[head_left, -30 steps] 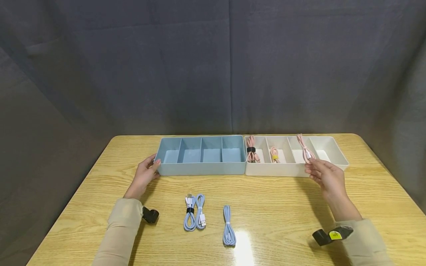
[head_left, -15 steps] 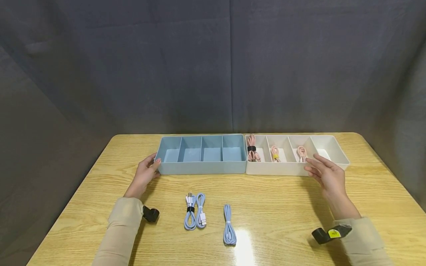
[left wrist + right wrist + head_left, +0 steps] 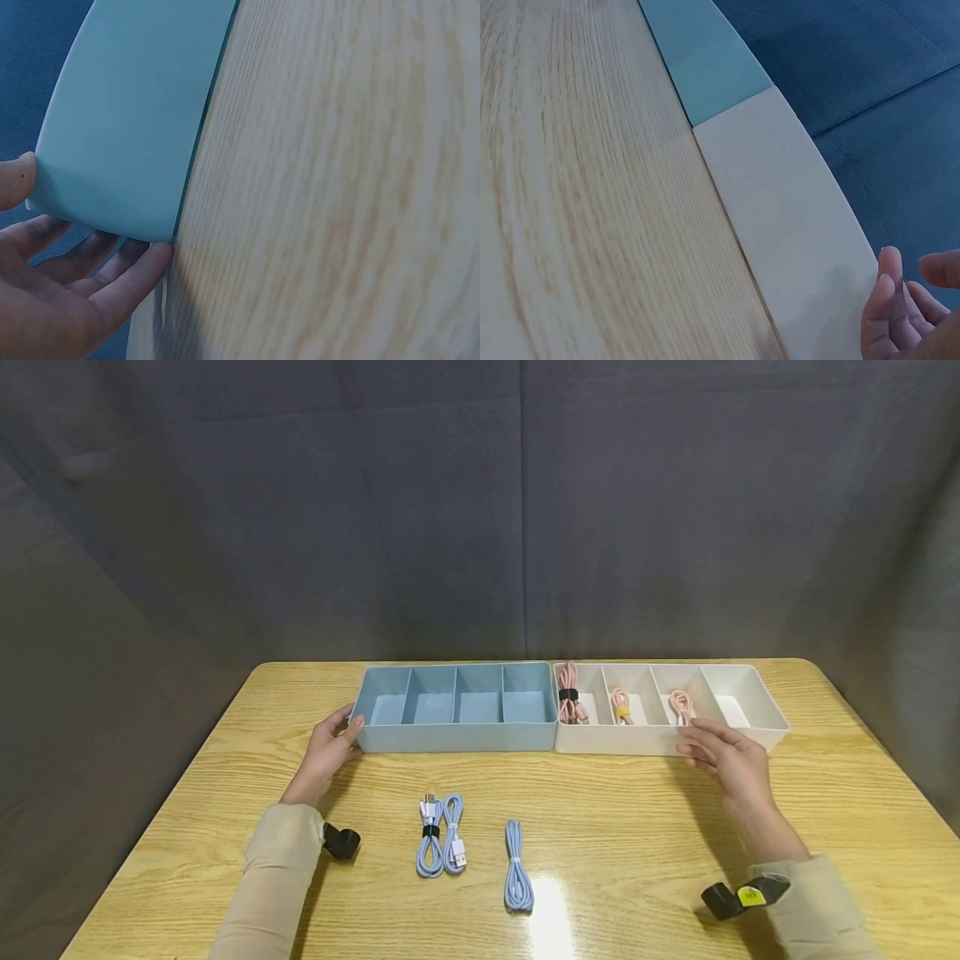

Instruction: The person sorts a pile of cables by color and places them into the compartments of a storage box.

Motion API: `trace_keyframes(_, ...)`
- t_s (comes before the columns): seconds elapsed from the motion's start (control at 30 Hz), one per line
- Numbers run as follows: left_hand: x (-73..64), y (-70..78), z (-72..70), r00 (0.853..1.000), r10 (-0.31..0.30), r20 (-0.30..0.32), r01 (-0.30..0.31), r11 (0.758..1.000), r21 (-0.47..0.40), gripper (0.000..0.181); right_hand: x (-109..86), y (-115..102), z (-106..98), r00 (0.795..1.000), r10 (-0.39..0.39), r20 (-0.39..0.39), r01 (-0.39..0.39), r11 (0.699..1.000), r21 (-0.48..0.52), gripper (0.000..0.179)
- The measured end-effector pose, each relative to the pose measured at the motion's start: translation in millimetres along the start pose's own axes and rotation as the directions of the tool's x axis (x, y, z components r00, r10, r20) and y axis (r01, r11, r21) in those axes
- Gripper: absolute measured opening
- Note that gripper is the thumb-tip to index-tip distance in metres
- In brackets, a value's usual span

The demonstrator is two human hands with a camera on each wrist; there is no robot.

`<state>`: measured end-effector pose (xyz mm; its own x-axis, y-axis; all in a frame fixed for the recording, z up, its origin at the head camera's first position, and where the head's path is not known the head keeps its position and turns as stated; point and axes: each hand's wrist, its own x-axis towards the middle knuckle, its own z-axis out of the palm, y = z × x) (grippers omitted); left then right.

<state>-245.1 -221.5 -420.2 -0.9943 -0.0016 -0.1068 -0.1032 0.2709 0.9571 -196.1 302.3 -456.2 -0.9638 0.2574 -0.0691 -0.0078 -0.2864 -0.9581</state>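
My left hand (image 3: 330, 752) holds the left end of the blue divided storage box (image 3: 457, 739). In the left wrist view the thumb lies at the box's rim and the fingers (image 3: 135, 285) bend against its end wall. My right hand (image 3: 731, 764) hovers at the front wall of the white divided storage box (image 3: 622, 742), fingers loosely bent with nothing between them. Just beyond its fingertips a coiled pink cable (image 3: 681, 706) lies in the third compartment from the left. A pink cable with a black strap (image 3: 568, 693) and one with a yellow tie (image 3: 621, 706) occupy the first two.
On the wooden table (image 3: 615, 852), in front of the boxes, lie a blue cable with a black strap (image 3: 430, 839), another blue cable with a white plug (image 3: 453, 835) and a longer blue coil (image 3: 517, 868). A dark curtain (image 3: 480, 527) hangs behind.
The right hand let go of the pink cable, which dropped from above the white box into its third compartment. That hand then shifted slightly left; the left hand stayed at the blue box.
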Motion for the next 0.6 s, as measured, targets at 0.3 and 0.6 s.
trace_keyframes(0.3,0.7,-1.2,-1.0,1.000,-0.007,0.002,0.007,1.000,-0.007,0.054,-11.4,-6,14,0.996,0.048,0.077,-0.041,0.995,-0.093,0.011)
trace_keyframes(0.6,1.4,-1.9,-0.7,1.000,-0.009,0.001,0.009,1.000,-0.014,0.053,-34.4,-20,42,0.981,-0.016,0.192,0.058,0.975,-0.213,0.007)
